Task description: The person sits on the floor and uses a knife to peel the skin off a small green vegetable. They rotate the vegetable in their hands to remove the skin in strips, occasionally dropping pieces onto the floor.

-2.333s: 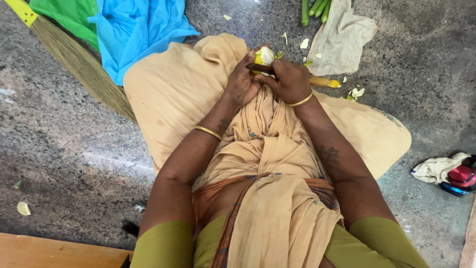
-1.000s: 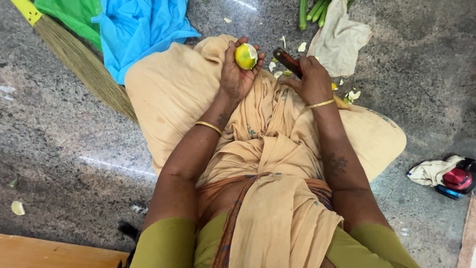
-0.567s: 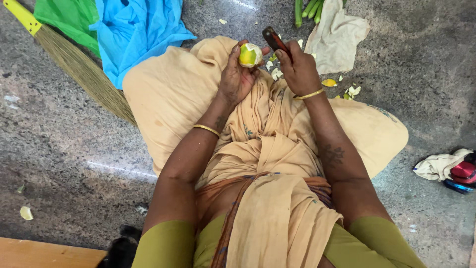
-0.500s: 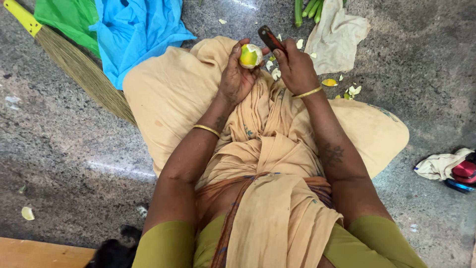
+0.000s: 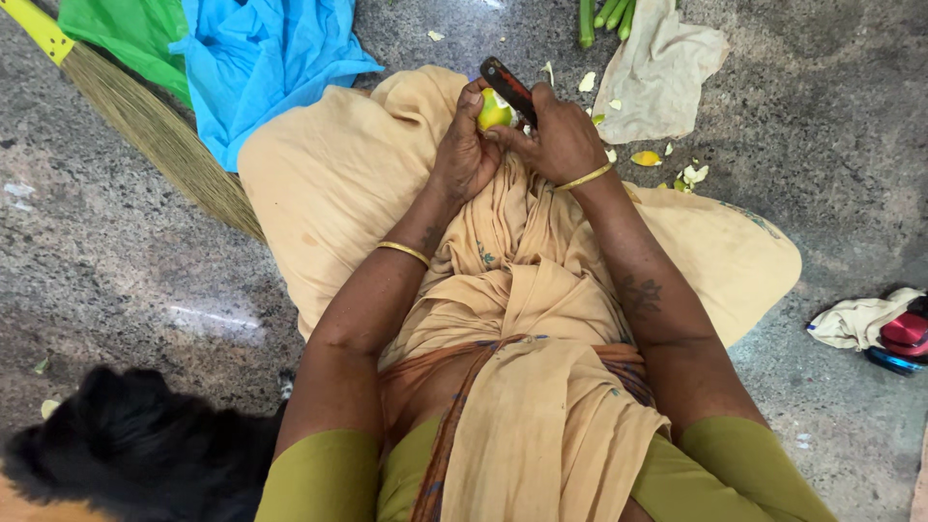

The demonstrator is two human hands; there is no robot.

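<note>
Left hand (image 5: 466, 153): raised over the lap, forearm running up from lower left, a gold bangle (image 5: 403, 252) on the wrist. Fingers curled closed around a small yellow-green fruit (image 5: 493, 112), thumb along its left side.

Right hand (image 5: 559, 143): met the left hand from the right, a second bangle (image 5: 584, 177) at the wrist. Fist closed on a knife (image 5: 508, 89), its dark reddish handle angled up and to the left above the knuckles; the blade itself was hidden against the fruit. Thumb pressed toward the fruit.

Fruit: held between both hands above the beige cloth draped over the knees, partly peeled, pale flesh showing at the top, green-yellow skin below. Much of it was covered by the fingers.

Surroundings: peel scraps (image 5: 646, 158) lay on the grey stone floor (image 5: 116, 280) to the right of the hands, just beside a crumpled beige cloth (image 5: 657, 72). Green vegetables (image 5: 604, 14) lay at the top edge. A blue cloth (image 5: 261, 68) and a broom (image 5: 145, 126) lay at upper left. A black furry animal (image 5: 135, 454) sat at lower left.

Change from a second before: the hands were then apart, the fruit lifted alone in the left and the knife held off to the right; they had since closed together, knife on fruit. The animal had come further into view.
</note>
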